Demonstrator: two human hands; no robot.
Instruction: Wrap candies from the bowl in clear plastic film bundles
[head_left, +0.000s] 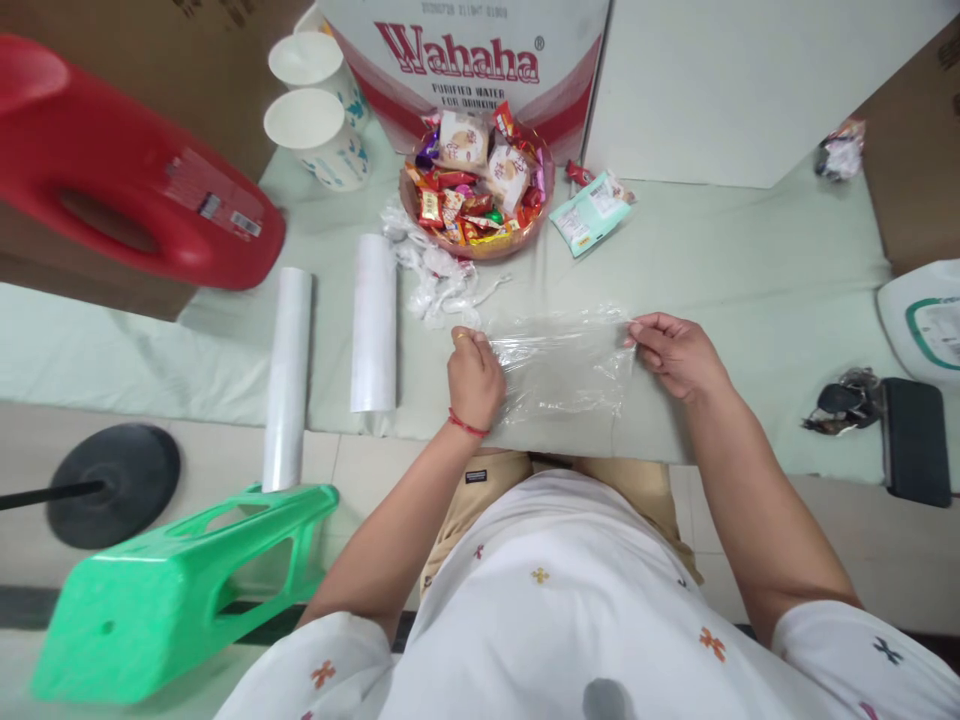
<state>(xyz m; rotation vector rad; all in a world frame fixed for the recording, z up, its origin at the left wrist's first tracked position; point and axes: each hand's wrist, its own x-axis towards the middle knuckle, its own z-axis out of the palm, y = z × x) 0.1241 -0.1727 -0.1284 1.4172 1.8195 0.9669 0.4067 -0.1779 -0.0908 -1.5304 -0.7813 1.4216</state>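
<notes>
A clear thin plastic bag [562, 370] is stretched flat between my two hands, just above the near part of the table. My left hand [476, 378], with a red string at the wrist, is closed on the bag's left edge. At the upper right corner my right hand [675, 350] pinches the film between thumb and fingers. Crumpled, knotted plastic bags [435, 280] lie just beyond my left hand. To the left of it stands a roll of plastic bags [373, 325], and a second roll [287, 370] reaches past the table edge.
A bowl of wrapped sweets [510, 238] sits before a Wahaha carton [480, 60]. Paper cups [322, 140], a red jug [202, 230] and a green stool [120, 610] are on the left. A mint packet [592, 213], keys [844, 400] and a phone [916, 440] lie rightward.
</notes>
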